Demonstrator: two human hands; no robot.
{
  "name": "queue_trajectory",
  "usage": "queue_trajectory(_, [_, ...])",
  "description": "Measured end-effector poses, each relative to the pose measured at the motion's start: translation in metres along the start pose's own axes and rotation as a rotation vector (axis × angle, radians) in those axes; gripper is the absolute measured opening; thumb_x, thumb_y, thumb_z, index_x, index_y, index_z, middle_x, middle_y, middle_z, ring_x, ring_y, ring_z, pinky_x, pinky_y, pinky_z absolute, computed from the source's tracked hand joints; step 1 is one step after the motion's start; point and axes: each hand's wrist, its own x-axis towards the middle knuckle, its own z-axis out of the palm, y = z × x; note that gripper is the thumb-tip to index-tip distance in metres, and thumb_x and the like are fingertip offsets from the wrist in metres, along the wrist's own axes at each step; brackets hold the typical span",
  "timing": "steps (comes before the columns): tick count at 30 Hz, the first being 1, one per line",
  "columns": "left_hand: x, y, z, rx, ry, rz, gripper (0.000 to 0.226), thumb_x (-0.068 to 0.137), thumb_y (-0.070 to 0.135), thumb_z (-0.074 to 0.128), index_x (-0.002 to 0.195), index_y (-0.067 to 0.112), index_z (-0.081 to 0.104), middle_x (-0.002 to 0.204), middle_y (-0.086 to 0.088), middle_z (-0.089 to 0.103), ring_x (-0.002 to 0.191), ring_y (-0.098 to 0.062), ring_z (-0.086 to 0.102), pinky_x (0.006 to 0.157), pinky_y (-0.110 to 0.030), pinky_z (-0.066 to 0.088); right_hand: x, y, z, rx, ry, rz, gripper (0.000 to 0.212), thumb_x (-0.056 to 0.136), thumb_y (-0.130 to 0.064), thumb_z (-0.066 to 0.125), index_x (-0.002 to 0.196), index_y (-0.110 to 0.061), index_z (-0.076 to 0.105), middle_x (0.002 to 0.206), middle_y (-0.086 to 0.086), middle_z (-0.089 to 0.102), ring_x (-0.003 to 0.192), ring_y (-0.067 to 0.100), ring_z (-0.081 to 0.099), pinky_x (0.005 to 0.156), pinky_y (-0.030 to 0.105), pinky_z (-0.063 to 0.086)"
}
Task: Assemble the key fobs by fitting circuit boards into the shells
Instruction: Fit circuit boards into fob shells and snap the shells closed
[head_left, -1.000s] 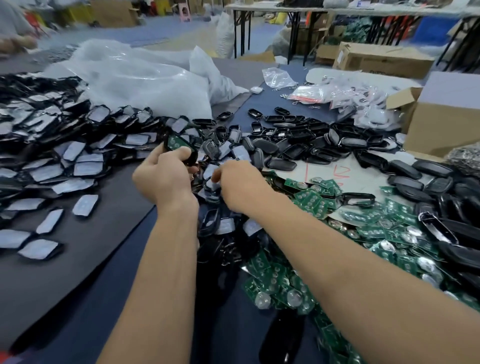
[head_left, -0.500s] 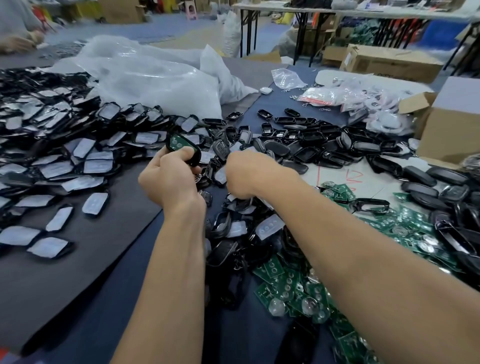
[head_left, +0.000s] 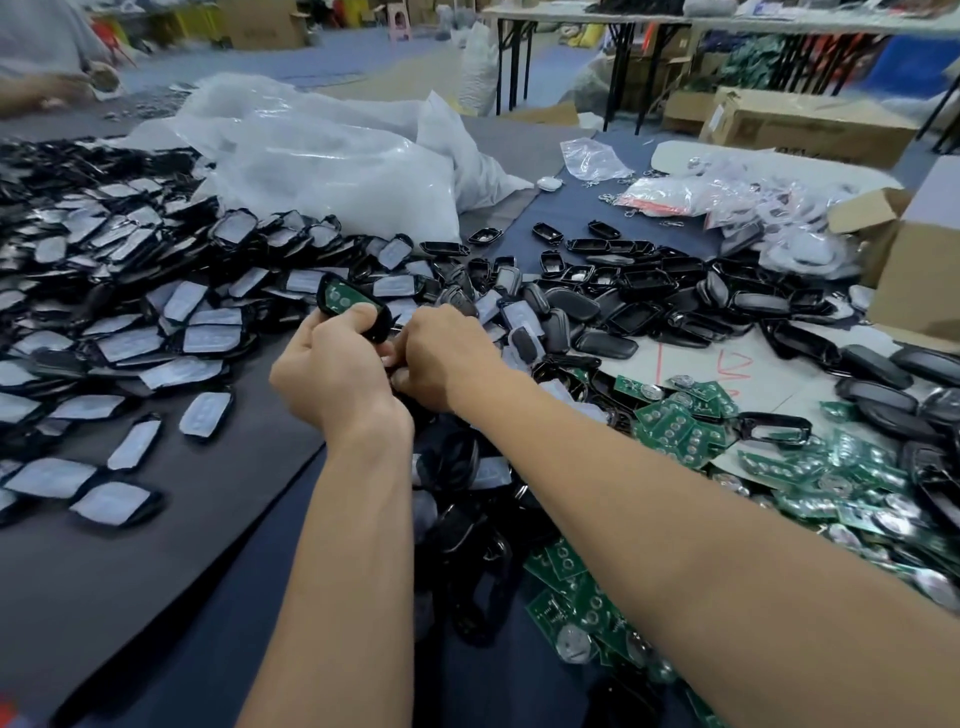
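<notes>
My left hand (head_left: 332, 371) grips a black key fob shell (head_left: 347, 303) with a green circuit board seated inside it, held tilted above the table. My right hand (head_left: 441, 358) is closed right beside the left, its fingers at the shell's lower end; what they pinch is hidden. Loose green circuit boards (head_left: 675, 431) lie in a heap to the right and under my right forearm. Empty black shells (head_left: 623, 306) are piled behind the hands and further right.
Many shells with grey-white button pads (head_left: 202, 338) cover the dark mat on the left. Large clear plastic bags (head_left: 332, 171) lie at the back. A cardboard box (head_left: 919, 275) stands at the right edge, small bagged parts (head_left: 691, 197) beside it.
My right hand has risen from the pile and closed in against the left hand and the shell. The left hand keeps hold of the shell with the board.
</notes>
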Motion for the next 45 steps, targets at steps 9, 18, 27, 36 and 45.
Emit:
queue_trajectory(9, [0.000, -0.002, -0.001, 0.017, -0.031, -0.002, 0.008, 0.073, 0.000, 0.075, 0.080, 0.004, 0.073, 0.065, -0.005, 0.063, 0.040, -0.017, 0.049, 0.047, -0.023, 0.044, -0.058, 0.033, -0.007, -0.216, 0.288, -0.128, 0.030, 0.090, -0.015, 0.061, 0.109, -0.030, 0.079, 0.105, -0.007, 0.074, 0.116, 0.021, 0.055, 0.118, 0.032, 0.012])
queue_trajectory(18, [-0.069, -0.021, 0.016, 0.126, -0.515, -0.054, 0.018, 0.070, -0.001, 0.071, 0.068, 0.017, 0.071, 0.050, 0.006, 0.061, 0.044, -0.014, 0.055, 0.043, -0.024, 0.046, -0.195, 0.099, -0.042, 0.096, 0.587, 0.112, 0.022, 0.096, -0.010, 0.071, 0.115, -0.017, 0.079, 0.080, -0.004, 0.073, 0.083, 0.007, 0.050, 0.092, 0.027, 0.034])
queue_trajectory(27, [-0.134, -0.057, 0.011, 0.483, -1.054, 0.017, 0.017, 0.087, 0.011, 0.067, 0.071, 0.017, 0.067, 0.069, -0.003, 0.062, 0.057, -0.019, 0.056, 0.052, -0.024, 0.049, -0.250, 0.131, -0.043, 0.219, 0.815, 0.154, 0.027, 0.090, -0.002, 0.071, 0.116, -0.008, 0.078, 0.095, -0.018, 0.060, 0.091, -0.006, 0.047, 0.088, 0.039, 0.050])
queue_trajectory(36, [-0.134, -0.059, 0.009, 0.351, -1.170, -0.121, 0.019, 0.099, 0.007, 0.067, 0.117, 0.000, 0.065, 0.080, -0.008, 0.071, 0.058, -0.017, 0.063, 0.051, -0.022, 0.053, -0.250, 0.135, -0.040, 0.285, 0.872, 0.182, 0.033, 0.085, 0.001, 0.076, 0.114, -0.013, 0.079, 0.095, -0.013, 0.069, 0.094, -0.004, 0.055, 0.092, 0.035, 0.053])
queue_trajectory(45, [-0.134, -0.060, 0.010, 0.375, -0.984, -0.017, 0.009, 0.095, 0.000, 0.068, 0.103, 0.000, 0.069, 0.073, -0.009, 0.071, 0.051, -0.023, 0.062, 0.044, -0.022, 0.049, -0.248, 0.135, -0.038, 0.608, 0.686, 0.316, 0.030, 0.089, -0.017, 0.071, 0.084, -0.046, 0.079, 0.068, -0.017, 0.073, 0.047, 0.004, 0.054, 0.042, 0.017, 0.044])
